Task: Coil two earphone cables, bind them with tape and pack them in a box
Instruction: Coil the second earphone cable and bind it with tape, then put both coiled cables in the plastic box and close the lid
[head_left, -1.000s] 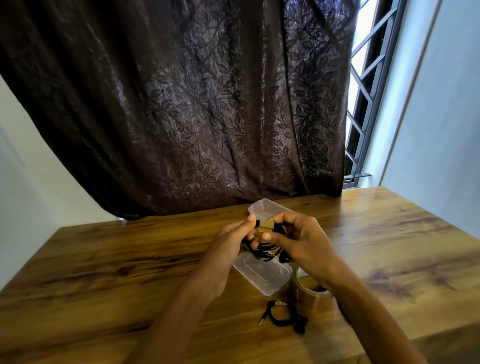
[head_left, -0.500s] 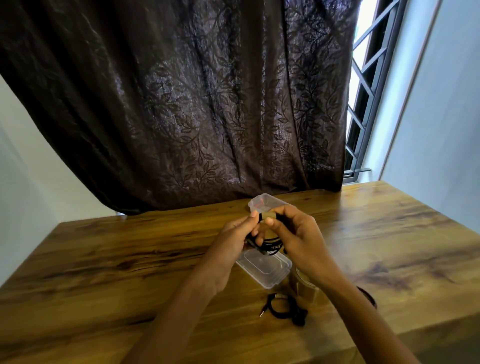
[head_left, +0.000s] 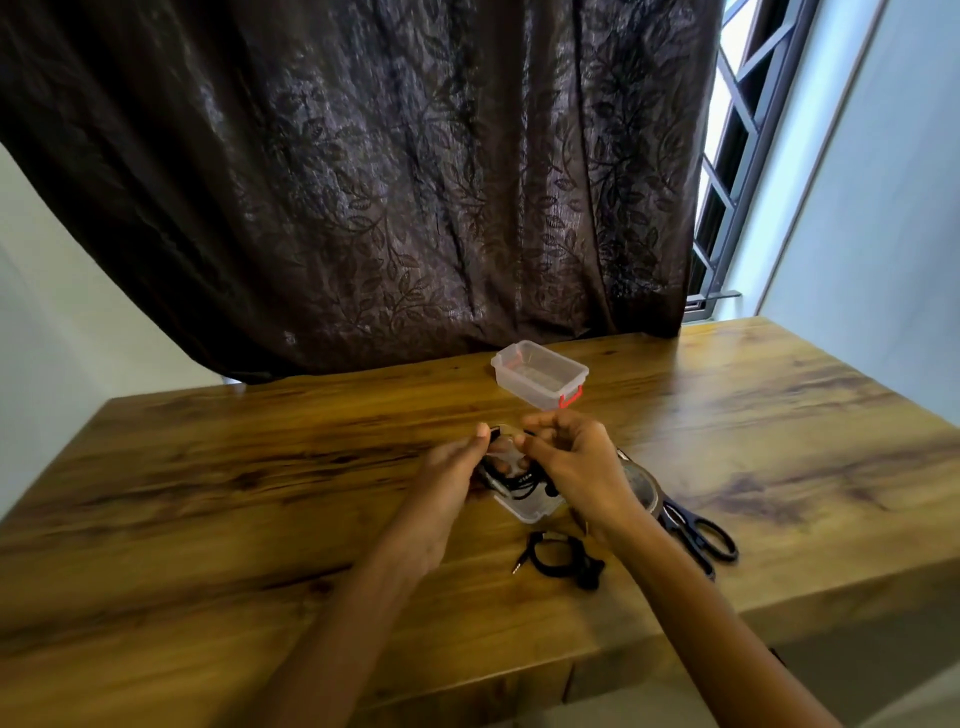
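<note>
Closest in, a coiled black earphone cable (head_left: 556, 561) is lying on the glossy, dark-grained wooden table (head_left: 260, 493), just inside the front edge, its small metal plug pointing left. Just right of it, black-handled scissors (head_left: 698, 538) are lying flat, and the right forearm is crossing between the two. Beyond the scissors, a brown roll of packing tape (head_left: 641, 486) is sitting on the wood, the right wrist blocking most of it. A clear rectangular plastic lid (head_left: 524, 512) is lying flat under the hands, with only its near corner peeking out. Above that lid, the left hand (head_left: 452, 478) and right hand (head_left: 576, 462) are working close together, fingers curled, each pinching a side of the second black earphone cable (head_left: 514, 480), whose bundled loops are hanging between them. Something pale and see-through is showing at the fingertips; what it is, I cannot tell. Farther back, well apart from the hands, a clear rectangular plastic box with red clasps (head_left: 540, 374) is standing open near the far edge. Behind it, a dark brown leaf-patterned curtain (head_left: 389, 182) is hanging in folds, with a grey metal window grille (head_left: 727, 182) showing at its right.
</note>
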